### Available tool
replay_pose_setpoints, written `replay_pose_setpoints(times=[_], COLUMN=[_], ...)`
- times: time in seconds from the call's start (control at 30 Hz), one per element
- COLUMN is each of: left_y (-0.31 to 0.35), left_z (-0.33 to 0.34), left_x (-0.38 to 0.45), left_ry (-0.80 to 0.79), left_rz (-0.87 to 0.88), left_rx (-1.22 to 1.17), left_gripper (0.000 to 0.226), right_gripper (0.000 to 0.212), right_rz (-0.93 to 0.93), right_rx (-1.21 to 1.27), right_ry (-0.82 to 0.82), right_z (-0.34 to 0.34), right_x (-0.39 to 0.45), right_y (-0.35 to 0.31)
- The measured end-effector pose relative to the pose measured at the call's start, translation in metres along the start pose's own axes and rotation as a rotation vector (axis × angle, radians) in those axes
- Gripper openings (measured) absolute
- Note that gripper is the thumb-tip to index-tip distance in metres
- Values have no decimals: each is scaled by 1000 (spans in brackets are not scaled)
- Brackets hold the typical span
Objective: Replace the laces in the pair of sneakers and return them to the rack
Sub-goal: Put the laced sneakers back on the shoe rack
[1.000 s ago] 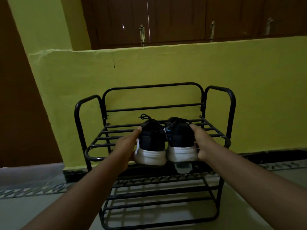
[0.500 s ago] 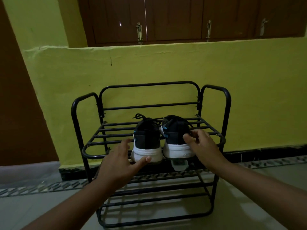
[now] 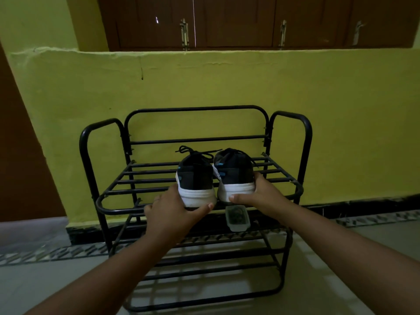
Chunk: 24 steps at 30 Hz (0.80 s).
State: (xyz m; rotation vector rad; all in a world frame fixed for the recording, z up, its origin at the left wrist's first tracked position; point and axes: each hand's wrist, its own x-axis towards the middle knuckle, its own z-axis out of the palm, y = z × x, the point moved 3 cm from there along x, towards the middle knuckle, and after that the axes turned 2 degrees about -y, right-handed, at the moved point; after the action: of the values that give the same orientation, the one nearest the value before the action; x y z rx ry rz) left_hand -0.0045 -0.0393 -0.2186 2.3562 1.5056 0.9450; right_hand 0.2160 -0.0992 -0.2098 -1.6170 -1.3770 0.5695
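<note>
Two sneakers stand side by side on the top shelf of a black metal rack (image 3: 304, 142), heels toward the camera and toes toward the yellow wall (image 3: 227, 83). The left sneaker (image 3: 196, 178) is dark with a white sole and a small blue mark on its side; its black laces (image 3: 195, 152) are tied and stick up above the tongue. The right sneaker (image 3: 235, 172) looks the same and stands just beside it, almost touching. Both heels are at the front bar of the shelf. The left hand (image 3: 172, 212) holds the heel of the left sneaker: the thumb lies along the bottom of the white sole, and the fingers are spread at the outer side, over the front bar. The right hand (image 3: 261, 196) grips the heel of the right sneaker, with the thumb under the white sole and the fingers curled around the outer side. Under the top shelf, a small clear box (image 3: 236, 218) with something dark inside rests on a lower shelf. The rack stands on a pale floor (image 3: 45, 285), against the wall. Above the wall there are brown wooden doors (image 3: 238, 21) with metal latches.
</note>
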Motion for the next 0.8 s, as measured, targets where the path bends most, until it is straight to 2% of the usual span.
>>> replay_pose_setpoints(times=[0.23,0.33,0.47,0.6,0.8], left_y=[-1,-4,-1,3,-3], left_z=[10,12,14,13,19], left_x=[25,34,36,40,51], left_ry=[-40,-62,-54,-73,-96], left_rz=[-19,-44,-36,-45,-65], left_rx=[-71,-123,-148,-188,-232], left_gripper=[79,76,73,63,77], right_gripper=[87,83,88,63,64], right_rz=[32,27,24,27,49], right_rx=[12,7,7,84,87], right_ry=[84,76,71,66,97], right_z=[5,5,5,2,-2], right_x=[20,25,26,30,34], right_y=[7,8,7,3,4])
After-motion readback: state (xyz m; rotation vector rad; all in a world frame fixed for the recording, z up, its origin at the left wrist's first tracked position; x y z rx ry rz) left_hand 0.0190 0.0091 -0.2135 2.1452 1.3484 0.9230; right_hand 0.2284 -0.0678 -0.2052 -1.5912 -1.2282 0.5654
